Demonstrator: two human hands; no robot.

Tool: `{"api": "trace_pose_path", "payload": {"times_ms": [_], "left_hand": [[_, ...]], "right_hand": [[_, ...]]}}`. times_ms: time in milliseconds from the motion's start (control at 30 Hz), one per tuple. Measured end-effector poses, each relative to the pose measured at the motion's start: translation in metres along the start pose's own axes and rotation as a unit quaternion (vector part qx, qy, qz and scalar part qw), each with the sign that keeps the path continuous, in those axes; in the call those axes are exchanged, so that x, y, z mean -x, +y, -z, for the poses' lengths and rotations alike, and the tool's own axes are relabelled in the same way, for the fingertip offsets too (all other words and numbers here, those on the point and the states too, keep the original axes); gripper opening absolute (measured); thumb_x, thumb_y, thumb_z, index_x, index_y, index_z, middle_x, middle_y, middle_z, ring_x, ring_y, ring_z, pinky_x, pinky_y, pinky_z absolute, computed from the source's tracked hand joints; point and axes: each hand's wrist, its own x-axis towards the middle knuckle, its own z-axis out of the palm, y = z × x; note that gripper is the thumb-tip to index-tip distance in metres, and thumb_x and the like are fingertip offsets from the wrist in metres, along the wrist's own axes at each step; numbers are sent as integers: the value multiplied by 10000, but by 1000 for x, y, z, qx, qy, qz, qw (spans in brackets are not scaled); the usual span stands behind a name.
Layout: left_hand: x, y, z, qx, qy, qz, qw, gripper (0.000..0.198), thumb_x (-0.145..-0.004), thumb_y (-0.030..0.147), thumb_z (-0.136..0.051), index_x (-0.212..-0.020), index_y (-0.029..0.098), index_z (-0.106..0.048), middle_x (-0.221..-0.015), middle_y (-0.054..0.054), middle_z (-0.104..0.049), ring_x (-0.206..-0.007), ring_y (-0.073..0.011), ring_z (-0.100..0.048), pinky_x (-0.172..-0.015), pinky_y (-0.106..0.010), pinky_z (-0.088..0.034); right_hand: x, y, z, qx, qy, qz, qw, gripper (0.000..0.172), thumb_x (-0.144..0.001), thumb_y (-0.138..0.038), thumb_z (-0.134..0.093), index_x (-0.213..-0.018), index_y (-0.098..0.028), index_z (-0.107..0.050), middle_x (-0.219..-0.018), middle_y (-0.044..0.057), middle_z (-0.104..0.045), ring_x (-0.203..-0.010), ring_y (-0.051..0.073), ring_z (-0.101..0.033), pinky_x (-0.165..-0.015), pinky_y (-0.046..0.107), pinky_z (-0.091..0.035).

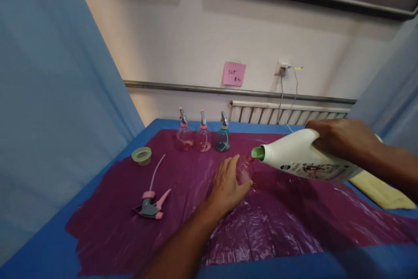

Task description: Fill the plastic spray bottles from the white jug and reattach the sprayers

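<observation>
My left hand [229, 183] is wrapped round a clear pinkish spray bottle [244, 169] that stands without its spray head on the purple plastic sheet [186, 187]. In my right hand [342, 137] is a large white detergent jug [297, 148], gripped by its handle and tipped to the left. The jug's green spout [257, 153] sits right at the spray bottle's mouth; whether liquid is flowing I cannot make out. A grey and pink trigger spray head [149, 205] with its dip tube lies on the sheet to the left.
Two pink-collared spray bottles, one left [184, 137] and one in the middle [203, 137], stand at the back beside a teal spray bottle [222, 138]. A green cap [141, 156] is at left, a folded yellow cloth [382, 189] at right. Cables hang from a wall socket [281, 69].
</observation>
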Motion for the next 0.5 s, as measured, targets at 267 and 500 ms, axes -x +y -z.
{"api": "trace_pose_path", "payload": {"times_ms": [267, 500], "left_hand": [[2, -7, -1, 13, 5, 34, 999, 836, -883, 363, -778, -1650, 191, -492, -1640, -176, -598, -1536, -361, -570, -1323, -525, -439], [3, -4, 4, 22, -10, 77, 997, 809, -924, 412, -739, -1658, 190, -483, -1662, -178, -600, -1533, -360, -590, -1314, -500, -443]], "right_hand": [[-1, 12, -60, -161, -4, -106, 981, 219, -937, -283, -568, -1021, -291, -770, -942, 93, -828, -835, 291, -741, -693, 363, -396], [3, 38, -119, -415, 94, -298, 855, 165, -787, -319, -585, -835, -253, -728, -827, 80, -782, -879, 323, -740, -709, 383, -503]]}}
